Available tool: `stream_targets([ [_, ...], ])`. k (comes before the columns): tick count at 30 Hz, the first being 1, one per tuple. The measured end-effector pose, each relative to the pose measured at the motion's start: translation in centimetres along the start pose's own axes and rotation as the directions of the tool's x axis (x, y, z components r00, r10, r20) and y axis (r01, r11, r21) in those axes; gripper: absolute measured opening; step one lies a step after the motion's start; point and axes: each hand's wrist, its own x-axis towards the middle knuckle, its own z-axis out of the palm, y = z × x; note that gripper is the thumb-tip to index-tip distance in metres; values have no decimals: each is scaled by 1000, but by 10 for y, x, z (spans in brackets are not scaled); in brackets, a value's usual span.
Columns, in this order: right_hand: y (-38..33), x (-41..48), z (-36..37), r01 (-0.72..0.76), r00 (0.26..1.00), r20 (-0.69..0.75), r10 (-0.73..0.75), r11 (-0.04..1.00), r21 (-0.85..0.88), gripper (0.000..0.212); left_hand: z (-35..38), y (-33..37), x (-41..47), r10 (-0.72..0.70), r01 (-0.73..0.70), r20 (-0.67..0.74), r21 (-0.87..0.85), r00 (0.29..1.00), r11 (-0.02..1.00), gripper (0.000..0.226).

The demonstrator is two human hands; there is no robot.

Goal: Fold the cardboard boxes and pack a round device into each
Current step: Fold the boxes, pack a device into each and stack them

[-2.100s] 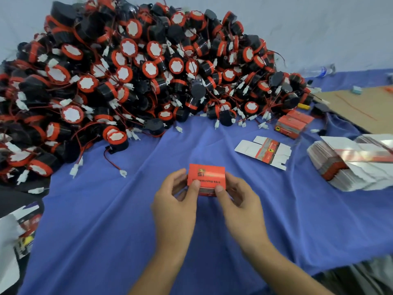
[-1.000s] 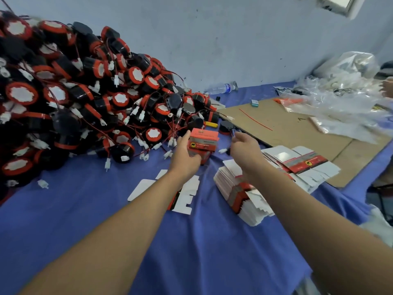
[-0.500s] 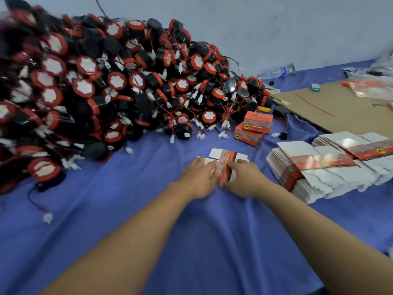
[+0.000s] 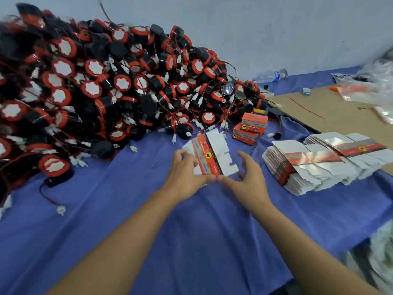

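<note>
A flat unfolded box blank (image 4: 212, 154), white with a red and black printed strip, is raised off the blue cloth. My left hand (image 4: 184, 175) pinches its left edge. My right hand (image 4: 247, 177) is spread under its right side, thumb tip touching the blank's lower edge. A big heap of round black-and-red devices (image 4: 102, 90) with wires and white plugs fills the left and back. Two folded red boxes (image 4: 249, 128) are stacked just beyond the blank.
Piles of flat box blanks (image 4: 314, 165) lie to the right. Behind them is a brown cardboard sheet (image 4: 331, 113), clear plastic bags (image 4: 374, 86) and a water bottle (image 4: 271, 76). A loose device (image 4: 55, 169) lies at the heap's near edge.
The folded red box I held earlier now sits on the stack by the heap. Both hands came back to a flat blank and lifted it off the cloth.
</note>
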Motion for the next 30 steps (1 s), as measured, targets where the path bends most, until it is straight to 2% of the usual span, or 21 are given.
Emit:
stream_targets([
  [1, -8, -6, 5, -65, 998, -5, 67, 983, 172, 71, -3, 1, -8, -16, 13, -58, -55, 998, 998, 59],
  [3, -25, -17, 17, -162, 987, 74, 145, 847, 506, 40, -10, 4, -26, -40, 26, -148, -95, 988, 995, 55],
  [4, -33, -21, 23, -174, 985, 105, 139, 782, 598, 26, -14, 4, -36, -57, 38, -196, -95, 979, 995, 53],
  [5, -40, -26, 27, -157, 987, 115, 109, 760, 630, 16, -21, 3, -48, -76, 56, -256, -84, 964, 995, 52],
  [8, -59, -37, 38, -63, 992, 124, -17, 789, 611, 9, -49, -8, -83, -68, 94, -469, 30, 881, 995, 63],
  [10, -68, -44, 45, -20, 983, 160, -93, 807, 591, 12, -72, -16, -101, -99, 77, -535, -64, 839, 995, 79],
  [12, -76, -54, 57, 6, 964, 213, -158, 816, 577, 15, -93, -19, -118, -185, 30, -504, -300, 844, 953, 86],
  [13, -80, -59, 65, 17, 955, 233, -184, 817, 577, 16, -100, -21, -126, -199, 5, -484, -372, 852, 928, 81],
  [15, -88, -71, 83, 42, 945, 243, -220, 817, 576, 19, -108, -28, -143, -194, -24, -488, -405, 851, 914, 62],
  [17, -96, -83, 100, 67, 944, 234, -234, 827, 558, 23, -114, -38, -159, -199, -39, -498, -427, 844, 904, 54],
  [28, -121, -129, 148, 67, 876, 393, -280, 877, 476, 43, -130, -83, -203, -299, 3, -405, -589, 864, 808, 87],
  [30, -126, -136, 150, 50, 850, 437, -294, 871, 489, 45, -131, -86, -206, -308, 20, -370, -612, 876, 791, 87],
])
